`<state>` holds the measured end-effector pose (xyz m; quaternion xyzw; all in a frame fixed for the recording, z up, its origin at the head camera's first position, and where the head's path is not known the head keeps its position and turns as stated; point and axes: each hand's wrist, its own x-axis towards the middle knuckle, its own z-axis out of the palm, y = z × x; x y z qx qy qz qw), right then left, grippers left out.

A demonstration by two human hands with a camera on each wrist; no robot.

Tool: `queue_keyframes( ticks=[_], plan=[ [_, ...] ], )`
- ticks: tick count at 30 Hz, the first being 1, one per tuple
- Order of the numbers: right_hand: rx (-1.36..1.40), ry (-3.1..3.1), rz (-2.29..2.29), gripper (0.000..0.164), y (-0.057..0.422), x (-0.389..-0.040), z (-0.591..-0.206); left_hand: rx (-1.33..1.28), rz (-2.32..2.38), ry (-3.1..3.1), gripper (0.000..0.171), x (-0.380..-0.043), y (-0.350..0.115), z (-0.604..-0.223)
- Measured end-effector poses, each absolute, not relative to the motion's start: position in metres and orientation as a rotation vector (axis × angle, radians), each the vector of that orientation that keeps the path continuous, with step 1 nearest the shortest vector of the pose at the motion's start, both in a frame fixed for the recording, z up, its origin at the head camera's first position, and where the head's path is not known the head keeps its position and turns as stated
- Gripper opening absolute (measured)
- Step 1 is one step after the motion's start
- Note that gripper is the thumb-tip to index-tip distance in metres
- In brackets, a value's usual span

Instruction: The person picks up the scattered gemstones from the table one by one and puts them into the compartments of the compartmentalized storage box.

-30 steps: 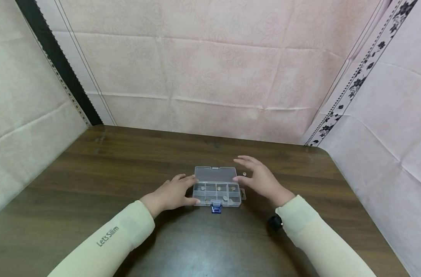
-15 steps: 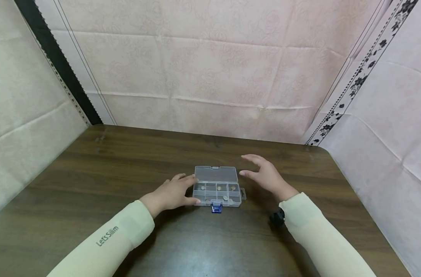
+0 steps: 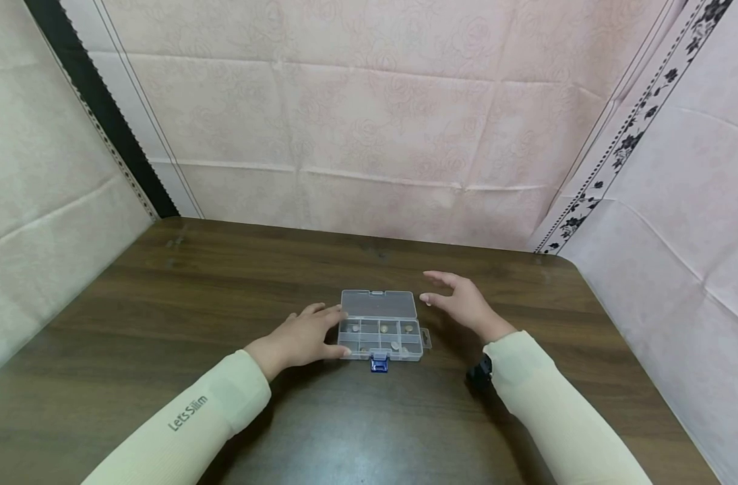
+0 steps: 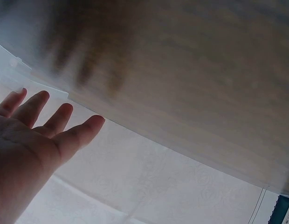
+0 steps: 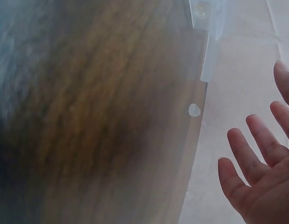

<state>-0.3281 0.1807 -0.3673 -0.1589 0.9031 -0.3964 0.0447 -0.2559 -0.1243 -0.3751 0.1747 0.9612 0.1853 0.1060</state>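
A clear plastic compartment box (image 3: 379, 339) lies on the brown wooden table with its lid (image 3: 378, 304) folded back. Several small pale pieces sit in its compartments. My left hand (image 3: 302, 339) rests at the box's left side, thumb by the front corner and fingers by the lid hinge; the left wrist view shows those fingers spread and nearly straight. Right of the lid, my right hand (image 3: 468, 308) hovers with its fingers apart. A small whitish piece (image 5: 194, 110) lies on the table near it in the right wrist view, too small to identify.
A blue latch (image 3: 379, 364) hangs at the box's front, and a clear hanging tab (image 3: 426, 338) sticks out on its right. Pale patterned cloth (image 3: 369, 135) stands behind the table's far edge and along both sides. A black watch-like band (image 3: 480, 372) shows at the right wrist.
My right hand has drawn back from the lid's right edge, slightly to the right, and then stayed almost in place. The left hand and the box have not moved.
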Motion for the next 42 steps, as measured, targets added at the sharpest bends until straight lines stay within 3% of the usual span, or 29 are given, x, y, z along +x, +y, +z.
queue_keyframes(
  ticks=[42],
  plan=[
    [-0.339,2.665,-1.072,0.037,0.188,-0.354,-0.377,0.541,0.539,2.822,0.073,-0.257,-0.125,-0.374]
  ],
)
